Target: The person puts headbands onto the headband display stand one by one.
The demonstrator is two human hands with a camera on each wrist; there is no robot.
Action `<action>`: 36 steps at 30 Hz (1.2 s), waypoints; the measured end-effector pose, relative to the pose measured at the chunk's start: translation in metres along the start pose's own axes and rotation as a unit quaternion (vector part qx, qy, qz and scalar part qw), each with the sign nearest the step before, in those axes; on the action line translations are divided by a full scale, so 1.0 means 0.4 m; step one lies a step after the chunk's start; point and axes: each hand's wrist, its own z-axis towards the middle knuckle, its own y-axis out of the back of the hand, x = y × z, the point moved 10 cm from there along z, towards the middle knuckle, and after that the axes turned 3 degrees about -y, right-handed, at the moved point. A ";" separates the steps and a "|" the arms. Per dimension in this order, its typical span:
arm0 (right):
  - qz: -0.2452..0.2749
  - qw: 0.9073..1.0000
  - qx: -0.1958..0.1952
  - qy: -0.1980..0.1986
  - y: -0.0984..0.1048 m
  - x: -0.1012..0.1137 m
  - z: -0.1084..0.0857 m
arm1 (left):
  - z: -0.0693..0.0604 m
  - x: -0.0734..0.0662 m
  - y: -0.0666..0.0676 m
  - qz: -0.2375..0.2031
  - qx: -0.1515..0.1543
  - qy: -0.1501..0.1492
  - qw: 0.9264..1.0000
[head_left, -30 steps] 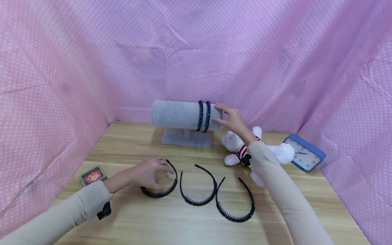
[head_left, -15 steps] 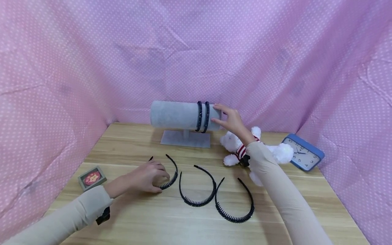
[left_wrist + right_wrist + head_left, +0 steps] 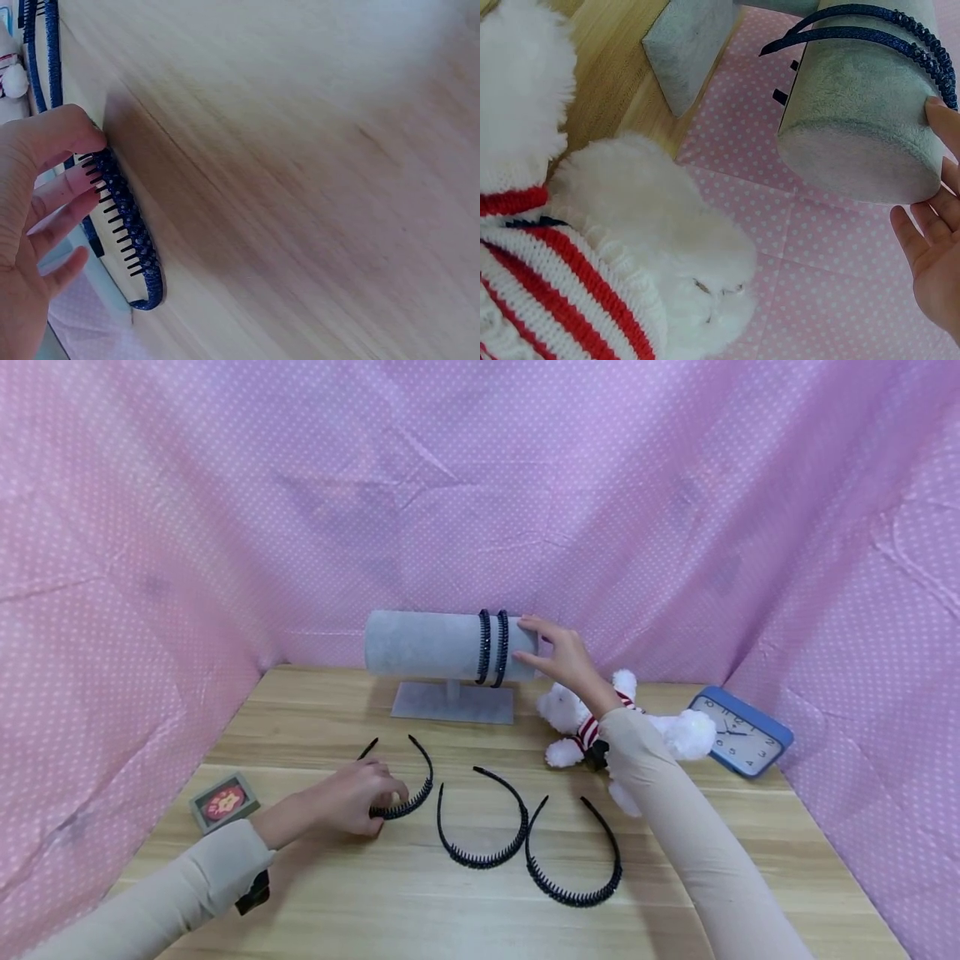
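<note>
In the head view, my left hand [image 3: 352, 797] pinches the toothed front of a black headband [image 3: 405, 806] on the table, thumb and fingers at its left side. The left wrist view shows the thumb on the dark beaded headband [image 3: 129, 217], with its comb teeth towards the fingers. My right hand [image 3: 566, 660] holds the right end of a grey velvet display stand [image 3: 420, 643], thumb in front and a finger above. Around the stand's roll sit two dark headbands, a left one [image 3: 484, 647] and a right one [image 3: 502, 650]. Two more, a middle headband [image 3: 483, 862] and a right-hand headband [image 3: 573, 897], lie on the table.
A white plush toy [image 3: 562, 710] in a striped sweater lies under my right forearm. Behind it leans a blue clock [image 3: 742, 735]. A small framed paw-print picture [image 3: 225, 802] lies at the left. Pink dotted cloth [image 3: 450, 485] hangs round the wooden table [image 3: 337, 902].
My left hand has moved slightly back and left, and its fingers have closed on the left headband, whose front has shifted away from me. My right hand stays at the stand's end.
</note>
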 end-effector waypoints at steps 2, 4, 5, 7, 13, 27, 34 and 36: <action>0.002 1.000 0.002 0.002 -0.003 0.000 0.001 | 0.000 0.002 0.003 -0.004 -0.002 0.005 1.000; 0.003 1.000 0.004 0.001 -0.006 -0.002 0.001 | 0.001 0.004 0.010 -0.014 -0.008 0.008 1.000; 0.003 1.000 0.004 -0.001 -0.006 -0.003 0.000 | 0.001 0.004 0.016 -0.020 -0.012 0.009 1.000; 0.005 1.000 0.004 -0.002 -0.006 -0.003 0.000 | 0.001 0.006 0.030 -0.032 -0.019 0.014 0.999; 0.009 1.000 -0.001 -0.001 -0.004 -0.001 -0.002 | 0.012 0.016 0.061 -0.081 -0.012 0.038 0.996; 0.010 1.000 0.001 -0.004 -0.005 0.000 0.002 | 0.040 0.019 0.119 -0.099 -0.049 0.035 0.993; 0.010 1.000 -0.002 -0.005 -0.004 -0.003 0.002 | 0.047 0.048 0.174 -0.101 -0.072 0.068 0.990; 0.011 1.000 -0.002 -0.007 -0.004 -0.005 0.002 | 0.044 0.061 0.188 -0.110 -0.075 0.087 0.987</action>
